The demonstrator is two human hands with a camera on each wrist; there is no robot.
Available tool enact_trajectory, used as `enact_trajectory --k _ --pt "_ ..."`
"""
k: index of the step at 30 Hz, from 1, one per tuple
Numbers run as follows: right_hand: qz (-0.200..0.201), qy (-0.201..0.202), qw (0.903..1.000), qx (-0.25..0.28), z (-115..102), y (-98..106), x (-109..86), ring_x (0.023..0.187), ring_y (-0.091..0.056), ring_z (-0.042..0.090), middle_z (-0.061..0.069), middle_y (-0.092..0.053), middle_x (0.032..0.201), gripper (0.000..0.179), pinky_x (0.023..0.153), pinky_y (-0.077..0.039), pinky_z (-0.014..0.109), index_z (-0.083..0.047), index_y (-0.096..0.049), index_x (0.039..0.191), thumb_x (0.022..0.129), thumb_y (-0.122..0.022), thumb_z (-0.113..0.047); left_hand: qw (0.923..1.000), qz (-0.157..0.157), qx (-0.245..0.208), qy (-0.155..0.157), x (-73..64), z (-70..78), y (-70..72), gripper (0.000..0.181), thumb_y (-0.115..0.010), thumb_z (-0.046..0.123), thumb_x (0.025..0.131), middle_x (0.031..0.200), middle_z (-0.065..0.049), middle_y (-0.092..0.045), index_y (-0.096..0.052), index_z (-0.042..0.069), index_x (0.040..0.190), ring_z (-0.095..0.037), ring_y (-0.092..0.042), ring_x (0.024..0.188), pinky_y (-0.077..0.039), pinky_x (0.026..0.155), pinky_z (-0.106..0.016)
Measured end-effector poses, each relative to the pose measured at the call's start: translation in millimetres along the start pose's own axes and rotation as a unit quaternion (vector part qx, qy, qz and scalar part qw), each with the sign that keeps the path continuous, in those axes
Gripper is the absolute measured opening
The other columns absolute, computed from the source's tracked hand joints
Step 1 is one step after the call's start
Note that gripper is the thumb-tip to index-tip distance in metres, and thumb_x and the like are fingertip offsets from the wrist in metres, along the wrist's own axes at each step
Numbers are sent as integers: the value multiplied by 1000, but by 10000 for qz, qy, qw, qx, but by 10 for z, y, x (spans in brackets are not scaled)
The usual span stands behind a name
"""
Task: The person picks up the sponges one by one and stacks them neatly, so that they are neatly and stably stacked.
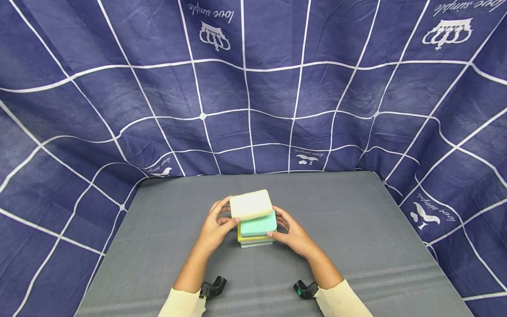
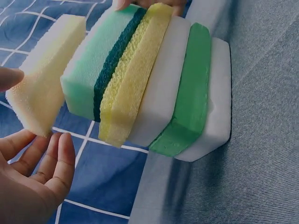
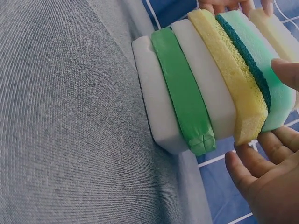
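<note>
My left hand (image 1: 213, 228) pinches a cream sponge (image 1: 251, 204) between thumb and fingers. That sponge is tilted and raised above a stack, with a gap under it in the left wrist view. On top of the stack sits a mint-green sponge (image 1: 258, 226) with a dark green scouring layer (image 2: 117, 60). My right hand (image 1: 294, 234) holds it at the side, thumb on the front and fingers behind. Below come a yellow sponge (image 2: 135, 79), a white block (image 2: 161, 84), a green block (image 3: 182, 93) and another white block (image 3: 156, 98) on the table.
The stack stands on a grey cloth-covered table (image 1: 178, 207). Behind and beside the table hangs a dark blue curtain (image 1: 273, 88) with white grid lines. Each wrist wears a black camera strap (image 1: 213, 287).
</note>
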State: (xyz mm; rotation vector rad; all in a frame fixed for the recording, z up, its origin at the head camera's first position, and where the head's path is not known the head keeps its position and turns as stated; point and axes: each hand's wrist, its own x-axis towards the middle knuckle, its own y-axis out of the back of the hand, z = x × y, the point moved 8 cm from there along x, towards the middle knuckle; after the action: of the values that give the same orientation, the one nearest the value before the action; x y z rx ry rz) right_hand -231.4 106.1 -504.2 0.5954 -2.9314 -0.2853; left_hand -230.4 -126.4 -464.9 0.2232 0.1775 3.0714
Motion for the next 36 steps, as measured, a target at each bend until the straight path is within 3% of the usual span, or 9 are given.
enact_trajectory --k 6,14,25,36 --pt "25 -114 9999 109 15 -4 -1 144 -43 33 12 -48 153 79 123 -30 55 -16 -37 155 87 -79 -14 9996 -234 153 -42 -52 22 -63 68 -77 3 85 142 -6 -49 -52 18 147 -26 -51 123 -58 86 -31" --pt "-4 -173 9997 177 0 -8 -10 145 -42 37 15 -48 154 79 122 -29 59 -14 -36 155 89 -78 -15 9985 -385 351 -144 -93 35 -119 70 -79 5 84 144 -8 -50 -51 12 147 -28 -51 126 -56 91 -30" --pt "-17 -78 9999 145 -2 -20 -2 140 -48 34 14 -54 148 77 118 -34 58 -13 -38 154 88 -78 -15 9972 -519 519 -149 -142 -5 -175 71 -79 7 85 144 -10 -50 -50 17 149 -28 -53 127 -57 94 -36" --pt "60 -182 9997 150 10 2 -12 145 -42 35 13 -45 156 88 122 -27 59 -16 -29 159 87 -79 -16 9966 -603 565 -70 -158 -41 -180 75 -79 9 86 145 -8 -49 -46 20 152 -27 -51 129 -56 95 -37"
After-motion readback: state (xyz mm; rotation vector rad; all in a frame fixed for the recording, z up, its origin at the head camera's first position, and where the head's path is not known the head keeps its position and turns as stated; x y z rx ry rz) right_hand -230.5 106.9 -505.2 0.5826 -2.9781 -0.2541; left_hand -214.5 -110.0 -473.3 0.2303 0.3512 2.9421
